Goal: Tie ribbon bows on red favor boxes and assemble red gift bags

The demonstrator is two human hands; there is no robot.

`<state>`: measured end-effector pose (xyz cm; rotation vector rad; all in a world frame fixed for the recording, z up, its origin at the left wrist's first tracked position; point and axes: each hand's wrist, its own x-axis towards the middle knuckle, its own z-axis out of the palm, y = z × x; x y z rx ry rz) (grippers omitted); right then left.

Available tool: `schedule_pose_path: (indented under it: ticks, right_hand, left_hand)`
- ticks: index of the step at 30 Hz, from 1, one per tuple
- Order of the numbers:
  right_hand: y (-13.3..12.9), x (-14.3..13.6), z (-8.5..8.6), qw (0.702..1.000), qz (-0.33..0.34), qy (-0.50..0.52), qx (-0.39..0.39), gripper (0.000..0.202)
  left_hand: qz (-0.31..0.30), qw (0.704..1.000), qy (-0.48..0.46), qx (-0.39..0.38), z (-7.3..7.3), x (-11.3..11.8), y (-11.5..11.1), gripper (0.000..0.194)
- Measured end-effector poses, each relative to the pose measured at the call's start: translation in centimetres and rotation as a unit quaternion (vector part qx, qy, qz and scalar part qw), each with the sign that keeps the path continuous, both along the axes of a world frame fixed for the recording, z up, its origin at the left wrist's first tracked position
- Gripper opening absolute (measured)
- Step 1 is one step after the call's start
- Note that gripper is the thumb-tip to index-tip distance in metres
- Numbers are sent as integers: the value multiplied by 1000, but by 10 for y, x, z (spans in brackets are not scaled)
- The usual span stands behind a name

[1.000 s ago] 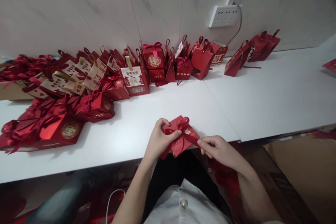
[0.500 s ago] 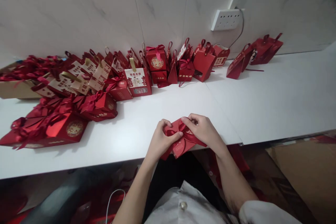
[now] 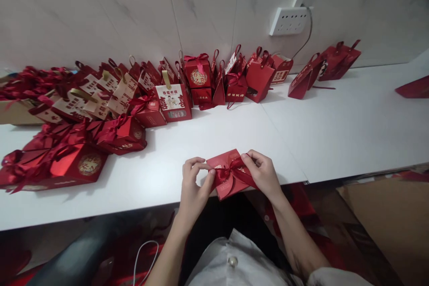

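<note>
A red gift box (image 3: 224, 188) lies at the table's front edge, close to my body. Dark red satin ribbon (image 3: 231, 170) crosses its top, with a knot and loops near the middle. My left hand (image 3: 197, 186) pinches the ribbon between thumb and index finger at the box's left side. On the other side, my right hand (image 3: 263, 173) has thumb and fingertips closed on the ribbon, by the box's upper right corner. The underside of the box is hidden.
Several bow-tied red boxes (image 3: 80, 167) stand at the left. Handled red boxes (image 3: 174, 103) line the wall along the white table (image 3: 161, 170). A power strip (image 3: 288, 21) is on the wall. Cardboard (image 3: 385, 214) is below right, a white cable (image 3: 147, 243) below left.
My hands have moved apart, drawing the ribbon outward, and the knot now shows between them. The left hand shifted left. The view turned slightly, bringing a red item in at the right edge.
</note>
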<state>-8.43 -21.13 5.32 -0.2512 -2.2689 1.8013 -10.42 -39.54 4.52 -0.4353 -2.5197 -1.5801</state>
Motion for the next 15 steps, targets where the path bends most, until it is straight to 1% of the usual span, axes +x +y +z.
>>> schedule_pose_path:
  ticks: [3, 7, 9, 12, 15]
  right_hand:
    - [-2, 3, -3, 1000, 0, 6, 6, 36]
    - [-4, 6, -4, 1000, -12, 9, 15, 36]
    - [-5, 7, -4, 1000, -18, 12, 13, 36]
    - [-8, 8, -5, 1000, -27, 15, 0, 36]
    - [-12, 10, -7, 999, -38, 15, -17, 37]
  left_hand:
    - [7, 999, -33, 11, 4, 0, 1, 12]
    - [-4, 987, -158, 42, 6, 1, 1, 22]
    - [-18, 979, -196, 46, 6, 1, 2, 28]
    - [-29, 975, -207, 77, 6, 1, 6, 35]
    - [-12, 969, -214, 119, 7, 1, 11, 39]
